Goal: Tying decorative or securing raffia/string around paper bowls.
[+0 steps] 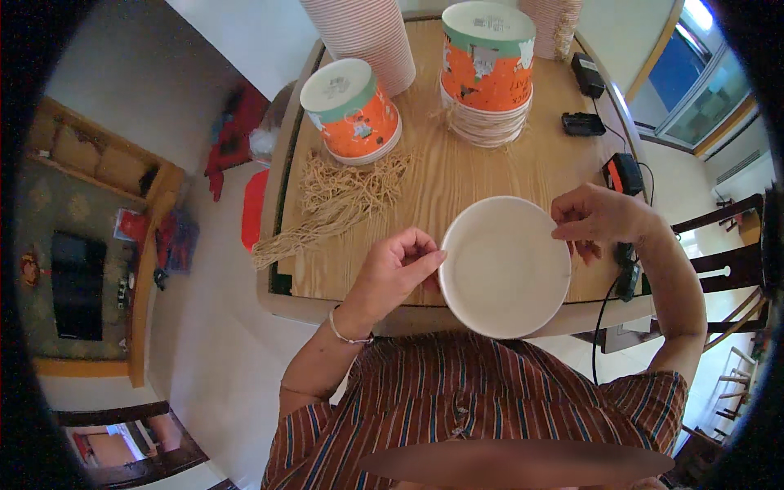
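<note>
A white round paper tub (505, 265) is tilted toward me at the table's near edge, its open mouth and pale inside facing up. My left hand (400, 265) pinches its rim at the left, thumb on the edge and the other fingers curled outside. At the opposite side of the rim, my right hand (600, 219) has thumb and forefinger closed together; whatever sits between them is too small to tell. Beyond my left hand lies a loose heap of beige twisted paper cords (351, 196). An orange-and-green printed tub (357, 118) stands upside down behind the heap.
Farther right, a larger upturned orange tub (487, 69) tops several nested ones with cords about them. Tall stacks of tubs (367, 41) stand at the back. Black chargers (584, 124) and an orange-black device (625, 174) with cables line the right edge. Dark wooden chairs (727, 265) stand beyond.
</note>
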Motion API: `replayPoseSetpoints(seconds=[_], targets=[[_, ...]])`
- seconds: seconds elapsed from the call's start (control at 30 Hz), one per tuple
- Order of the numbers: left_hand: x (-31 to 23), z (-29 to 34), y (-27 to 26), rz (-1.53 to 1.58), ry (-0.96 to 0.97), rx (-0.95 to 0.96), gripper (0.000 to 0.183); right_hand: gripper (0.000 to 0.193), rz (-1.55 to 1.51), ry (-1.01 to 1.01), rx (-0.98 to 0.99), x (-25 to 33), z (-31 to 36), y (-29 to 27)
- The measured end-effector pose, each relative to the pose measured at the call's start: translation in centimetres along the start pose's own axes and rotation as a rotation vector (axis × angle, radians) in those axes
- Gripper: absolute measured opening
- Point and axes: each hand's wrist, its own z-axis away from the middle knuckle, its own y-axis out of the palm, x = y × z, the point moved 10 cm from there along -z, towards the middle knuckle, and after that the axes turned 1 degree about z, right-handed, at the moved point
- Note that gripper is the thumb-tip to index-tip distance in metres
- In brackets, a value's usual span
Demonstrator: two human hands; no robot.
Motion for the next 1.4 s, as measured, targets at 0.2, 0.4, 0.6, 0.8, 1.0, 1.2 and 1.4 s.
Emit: replayPoseSetpoints(seconds=[0.2, 0.4, 0.6, 0.8, 1.0, 1.2, 1.4], targets=[[-2.9, -0.2, -0.3, -0.036, 0.021, -0.063, 0.012, 0.007, -0.091, -0.043, -0.109, 1.9, 1.1, -1.5], [-11.6, 0.8, 0.2, -0.22, 0.289, -0.198, 0.016, 0.009, -0.068, -0.2, -0.304, 5.9, 5.0, -4.9], [-18.5, 0.5, 0.7, -0.308, 0.562, -0.267, 0.021, 0.007, 0.058, -0.369, -0.557, 11.0, 8.1, -9.4], [-25.3, -0.7, 0.3, -0.432, 0.783, -0.419, 0.014, 0.01, 0.166, -0.581, -0.831, 14.9, 11.3, -14.4], [-32.3, -1.9, 1.2, -0.657, 1.286, -0.48, 0.016, 0.027, 0.29, -0.707, -1.04, 21.7, 13.0, -17.4], [-31.7, -6.5, 3.0, -0.985, 1.611, -0.501, 0.013, 0.028, 0.182, -0.941, -1.158, 21.8, 7.7, -24.6], [-27.1, -13.9, 1.8, -1.157, 1.647, -0.547, 0.015, 0.02, 0.146, -1.125, -1.093, 16.2, -0.7, -32.0]])
